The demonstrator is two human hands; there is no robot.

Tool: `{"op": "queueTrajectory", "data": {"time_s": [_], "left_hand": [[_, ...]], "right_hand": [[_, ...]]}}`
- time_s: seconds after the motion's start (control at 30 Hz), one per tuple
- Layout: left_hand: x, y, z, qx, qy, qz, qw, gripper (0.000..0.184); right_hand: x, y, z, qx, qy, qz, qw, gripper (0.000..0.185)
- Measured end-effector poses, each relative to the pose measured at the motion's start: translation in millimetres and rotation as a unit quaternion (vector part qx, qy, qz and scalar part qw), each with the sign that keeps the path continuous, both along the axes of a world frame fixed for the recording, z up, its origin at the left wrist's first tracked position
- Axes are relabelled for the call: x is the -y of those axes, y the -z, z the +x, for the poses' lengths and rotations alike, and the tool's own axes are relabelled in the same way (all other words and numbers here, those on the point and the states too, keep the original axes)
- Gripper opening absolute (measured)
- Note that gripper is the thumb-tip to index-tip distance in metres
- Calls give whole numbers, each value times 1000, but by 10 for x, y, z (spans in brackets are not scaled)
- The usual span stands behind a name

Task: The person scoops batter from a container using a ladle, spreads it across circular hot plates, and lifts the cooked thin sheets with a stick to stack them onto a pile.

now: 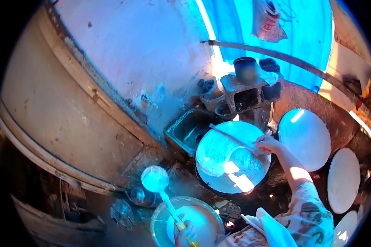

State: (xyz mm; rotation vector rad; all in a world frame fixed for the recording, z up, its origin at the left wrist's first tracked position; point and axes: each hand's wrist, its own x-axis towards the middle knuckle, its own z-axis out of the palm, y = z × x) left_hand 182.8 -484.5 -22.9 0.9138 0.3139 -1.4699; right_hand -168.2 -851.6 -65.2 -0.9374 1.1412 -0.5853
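Item, your left hand [186, 232]: fingers wrapped round the yellow lower handle of a ladle [156, 179], its pale, round head raised beyond the rim of the basin.
Item, basin [153, 227]: round and wide, below your left hand, containing a pale, smooth-looking content.
Item, your right hand [267, 144]: fingers pinching one end of a long, thin stick [233, 138], which lies slantwise across the far part of the round plate.
Item, round plate [257, 173]: broad, placed ahead of you between the sink and the nearest white disc; a pale coating [212, 155] covers part of its face, with bright patches of light near the close edge.
Item, sink [185, 131]: rectangular, just left of the plate.
Item, hollow blocks [240, 87]: beyond the plate, carrying a dark pot [245, 71].
Item, white discs [304, 140]: three, round, ranged along your right side.
Item, printed bag [269, 25]: hanging against blue sheeting [311, 31] at the back.
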Motion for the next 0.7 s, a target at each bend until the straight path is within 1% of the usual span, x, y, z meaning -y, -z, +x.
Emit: {"op": "queueTrajectory", "data": {"time_s": [0.07, 0.1, 0.13, 0.17, 0.2, 0.23, 0.27, 0.33, 0.37, 0.4, 0.47, 0.53, 0.57, 0.6, 0.63, 0.67, 0.7], "left_hand": [[-5, -9, -143, 13, -50, 63, 997, 12], [7, -31, -178, 21, -73, 96, 992, 14], [7, -73, -174, 32, -92, 132, 986, 16], [69, -109, -132, 46, -107, 159, 980, 18], [124, -161, -79, 47, -113, 155, 980, 18], [163, -225, -28, 63, -81, 68, 992, 22], [163, -298, 10, 79, -49, -15, 996, 29], [119, -399, 13, 103, 15, -176, 979, 48], [112, -411, -23, 111, 44, -257, 959, 58], [128, -398, -62, 104, 32, -258, 960, 58], [201, -381, -64, 136, 39, -273, 951, 54], [159, -452, -101, 137, 31, -255, 957, 55], [113, -460, -109, 129, 43, -264, 955, 57], [80, -484, -106, 122, 60, -274, 952, 60], [60, -507, -105, 130, 66, -251, 957, 60], [45, -532, -104, 137, 73, -227, 961, 60], [49, -513, -104, 139, 66, -240, 959, 60]], "right_hand": [[-23, 69, 91, -38, -195, -27, 980, 13], [-228, -159, 84, -68, -236, -18, 969, 14], [-295, -143, -84, -73, -281, 5, 957, 16], [-398, -157, -256, -85, -287, -10, 954, 21], [-445, -236, -418, -29, -289, 54, 955, 25], [-364, -132, -634, -1, -295, 73, 953, 27], [-278, -138, -577, 0, -301, 72, 951, 27], [-75, -138, -427, -60, -191, -66, 978, 21], [29, -52, -182, -23, -98, -64, 993, 12], [105, -55, 99, -40, -14, -18, 999, 9], [120, -110, 313, -53, -199, -69, 976, 10], [-53, -206, 195, -131, -318, -36, 938, 16], [-116, -241, -23, -76, -345, 14, 935, 23], [-109, -188, -276, -53, -362, 51, 929, 27], [-85, -152, -515, -29, -338, 96, 936, 25], [-16, -171, -674, -64, -346, 43, 935, 24], [52, -74, -671, -85, -306, -22, 948, 12]]}}
